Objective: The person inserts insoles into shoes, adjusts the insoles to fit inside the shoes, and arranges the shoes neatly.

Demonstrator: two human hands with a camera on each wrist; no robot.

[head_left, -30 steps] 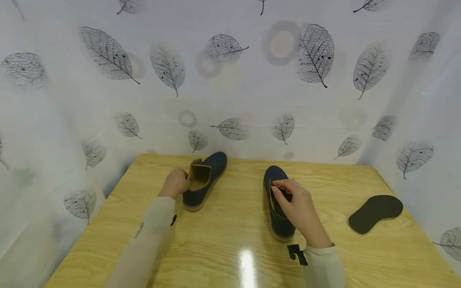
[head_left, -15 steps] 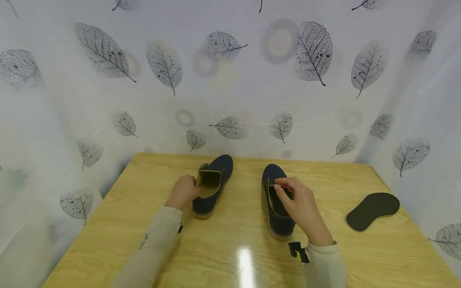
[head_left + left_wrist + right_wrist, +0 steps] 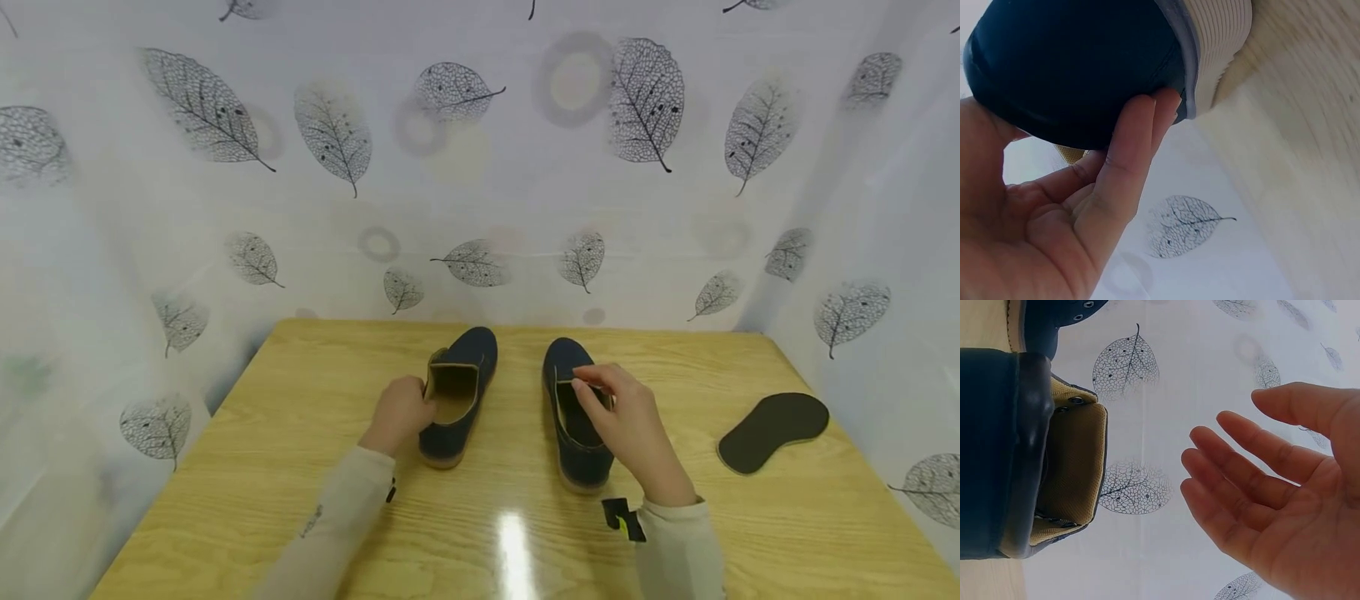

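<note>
Two dark blue slip-on shoes with tan linings rest on the table. My left hand (image 3: 400, 410) grips the left shoe (image 3: 480, 343) at the left side of its opening. In the left wrist view, my fingers (image 3: 1129, 144) and thumb lie around the blue upper, just above the pale ribbed sole. The right shoe (image 3: 566, 357) stands with its toe pointing away. Over its opening hovers my right hand (image 3: 633, 417), fingers loosely bent. The right wrist view shows that hand (image 3: 1291, 494) apart from the shoe, holding nothing. Part of the right shoe is hidden behind it.
A black insole (image 3: 772, 429) lies flat on the right side of the wooden table (image 3: 300, 358). A white curtain (image 3: 510, 183) with leaf prints hangs behind the table and along both sides.
My left hand has slid the left shoe rightward and slightly nearer, closer to the right shoe. The right hand has stayed almost in place over the right shoe.
</note>
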